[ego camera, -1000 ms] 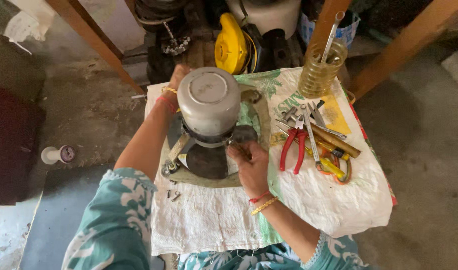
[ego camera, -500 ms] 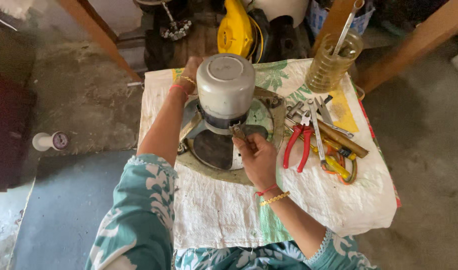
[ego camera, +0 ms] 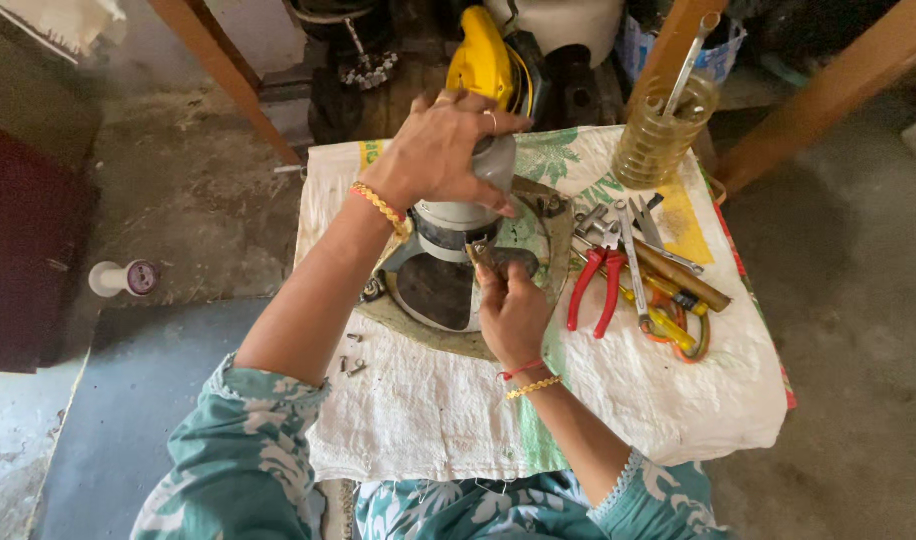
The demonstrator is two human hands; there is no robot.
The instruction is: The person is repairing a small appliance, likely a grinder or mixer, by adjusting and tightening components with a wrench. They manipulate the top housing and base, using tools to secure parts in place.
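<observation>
A grey cylindrical motor unit (ego camera: 456,220) stands upright on a round metal base plate (ego camera: 538,250) on a white woven sack (ego camera: 438,400). My left hand (ego camera: 443,150) lies over the top of the cylinder and grips it. My right hand (ego camera: 510,310) is at the foot of the cylinder with its fingers closed on a small brownish tool (ego camera: 481,255) whose tip meets the base. Loose screws (ego camera: 353,365) lie on the sack at the left of the plate.
To the right lie red-handled pliers (ego camera: 593,290), a wooden-handled tool (ego camera: 678,275), scissors and other hand tools. A glass jar of yellow oil (ego camera: 668,130) stands at the far right corner. A yellow power tool (ego camera: 483,55) sits behind. A thread spool (ego camera: 123,278) lies on the floor.
My left hand has moved from the far side of the cylinder onto its top. The view has shifted closer. My right hand stays at the base with the tool.
</observation>
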